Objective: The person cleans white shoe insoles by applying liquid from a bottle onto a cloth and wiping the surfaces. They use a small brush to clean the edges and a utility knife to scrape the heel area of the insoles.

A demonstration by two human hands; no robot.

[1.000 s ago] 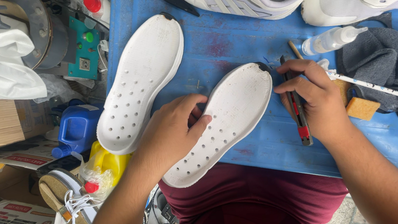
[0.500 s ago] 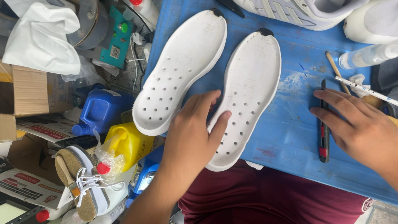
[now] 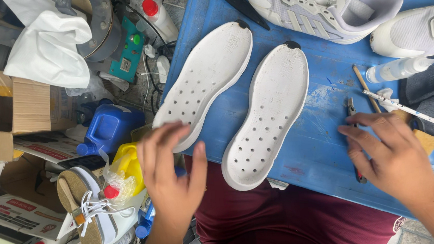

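Two white perforated soles lie side by side on the blue table (image 3: 329, 143), long axes running from near-left up to far-right. Left hand (image 3: 172, 175) hovers at the near end of the left sole (image 3: 205, 81), fingers spread and loose, gripping nothing — fingertips overlap that sole's near edge, touch unclear. The right sole (image 3: 273, 112) sits between both hands, nearer the left. Right hand (image 3: 392, 156) rests flat, fingers unclenched, over a dark slim tool (image 3: 351, 109) — no clear grasp.
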